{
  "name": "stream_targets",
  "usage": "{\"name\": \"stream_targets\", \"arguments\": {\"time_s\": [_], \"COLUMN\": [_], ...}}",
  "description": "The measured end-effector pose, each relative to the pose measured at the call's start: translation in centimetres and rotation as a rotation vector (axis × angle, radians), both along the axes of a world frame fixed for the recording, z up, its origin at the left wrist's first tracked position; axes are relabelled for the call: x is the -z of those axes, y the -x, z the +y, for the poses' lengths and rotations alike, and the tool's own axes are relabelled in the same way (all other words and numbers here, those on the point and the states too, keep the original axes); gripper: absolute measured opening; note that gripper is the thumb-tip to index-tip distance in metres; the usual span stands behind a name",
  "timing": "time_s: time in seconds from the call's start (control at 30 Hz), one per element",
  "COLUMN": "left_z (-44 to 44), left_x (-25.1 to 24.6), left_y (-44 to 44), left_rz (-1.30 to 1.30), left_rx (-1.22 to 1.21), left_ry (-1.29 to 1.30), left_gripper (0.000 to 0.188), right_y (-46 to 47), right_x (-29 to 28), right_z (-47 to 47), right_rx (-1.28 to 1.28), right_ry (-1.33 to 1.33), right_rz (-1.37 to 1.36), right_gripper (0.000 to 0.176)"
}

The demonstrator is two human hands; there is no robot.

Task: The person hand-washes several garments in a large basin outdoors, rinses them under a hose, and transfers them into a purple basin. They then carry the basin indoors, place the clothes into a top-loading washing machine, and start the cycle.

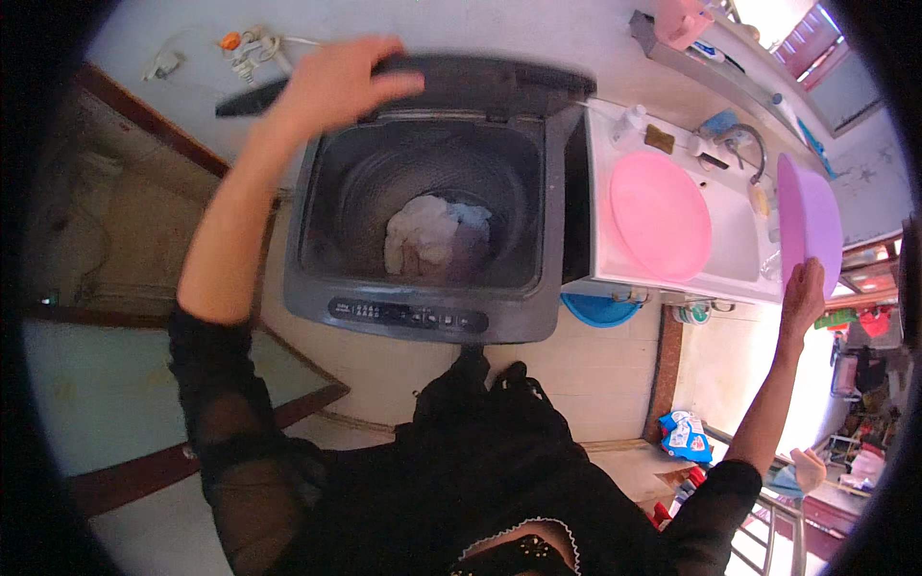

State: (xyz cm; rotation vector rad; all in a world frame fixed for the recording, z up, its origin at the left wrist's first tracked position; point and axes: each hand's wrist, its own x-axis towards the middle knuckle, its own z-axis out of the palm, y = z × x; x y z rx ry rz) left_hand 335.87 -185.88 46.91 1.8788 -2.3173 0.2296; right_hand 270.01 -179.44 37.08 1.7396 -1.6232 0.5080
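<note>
Before me stands a dark grey top-loading washing machine (pixel 425 313) with its lid (pixel 475 86) raised. In its drum (pixel 360 194) lies a small heap of whitish and pale blue cloth (pixel 425 230). My left hand (pixel 353 83), slightly blurred, is in front of the raised lid's left part, thumb and fingers apart; whether it touches the lid cannot be made out. Out to the right, my right hand (pixel 804 291) grips the rim of a purple plastic basin (pixel 814 216), which is held tipped on its side beyond the sink.
A pink basin (pixel 661 216) rests on the white sink unit (pixel 738 248), near a curved faucet (pixel 753 144) and a bottle (pixel 630 124). Below hangs a blue basin (pixel 601 309). At left is a brown-framed door (pixel 288 425); a blue bag (pixel 686 437) lies lower right.
</note>
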Motion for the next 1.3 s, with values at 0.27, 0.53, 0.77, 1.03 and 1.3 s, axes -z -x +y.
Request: {"name": "stream_targets", "arguments": {"time_s": [0.27, 0.53, 0.77, 1.03, 1.3], "left_z": [14.1, 17.7, 28.0, 27.3, 26.5], "left_x": [19.8, 25.0, 27.7, 27.2, 27.6], "left_y": [1.6, 3.0, 7.3, 10.4, 11.3], "left_rz": [0.141, 0.239, 0.324, 0.294, 0.338], "left_rx": [0.008, -0.016, -0.090, -0.120, -0.143], "left_ry": [-0.374, 0.029, -0.072, -0.003, 0.018], "left_gripper": [0.075, 0.062, 0.062, 0.059, 0.057], "right_y": [5.5, 3.9, 4.0, 7.0, 8.6], "right_x": [2.3, 5.3, 5.6, 6.9, 10.3], "right_z": [-2.1, 5.4, 7.9, 7.0, 5.8], "right_rx": [0.085, 0.069, 0.030, -0.011, -0.098], "right_ry": [0.243, 0.126, 0.240, 0.355, 0.240], "right_rz": [-0.853, -1.546, -1.676, -1.918, -1.671], "right_gripper": [0.040, 0.046, 0.044, 0.038, 0.041]}}
